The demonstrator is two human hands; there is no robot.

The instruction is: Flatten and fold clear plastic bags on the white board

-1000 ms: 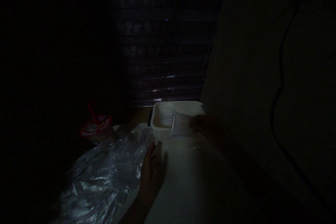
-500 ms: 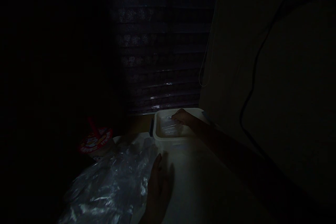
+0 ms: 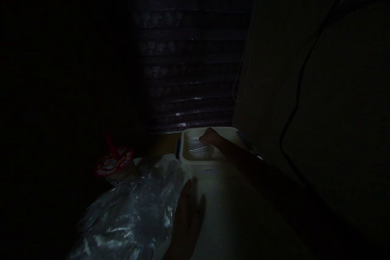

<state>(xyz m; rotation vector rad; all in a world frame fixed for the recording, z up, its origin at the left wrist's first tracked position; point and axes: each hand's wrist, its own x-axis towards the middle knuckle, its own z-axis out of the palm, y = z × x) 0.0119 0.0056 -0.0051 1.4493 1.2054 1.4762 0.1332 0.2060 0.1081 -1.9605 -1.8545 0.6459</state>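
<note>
In dim light, my right hand (image 3: 210,136) reaches into a white rectangular tub (image 3: 195,163) at the far end of the table. Its closed fingers pinch the upper edge of a clear plastic bag (image 3: 198,150), which lies inside the tub. My left hand (image 3: 185,223) is low in the view, over the pale tabletop, with fingers stretched out and holding nothing. Just left of it lies a heap of crinkled clear plastic (image 3: 131,215). Darkness hides the detail of both hands' fingers.
A cup with a red printed lid (image 3: 114,162) and a red straw stands behind the plastic heap. Dark blinds (image 3: 189,69) hang beyond the tub. A black cable (image 3: 297,101) runs down the wall on the right, and a thin cord loop (image 3: 239,100) hangs by the blinds.
The whole view has shifted slightly, so things sit a little further right. The bag in the tub looks a bit flatter. Both hands keep nearly the same pose.
</note>
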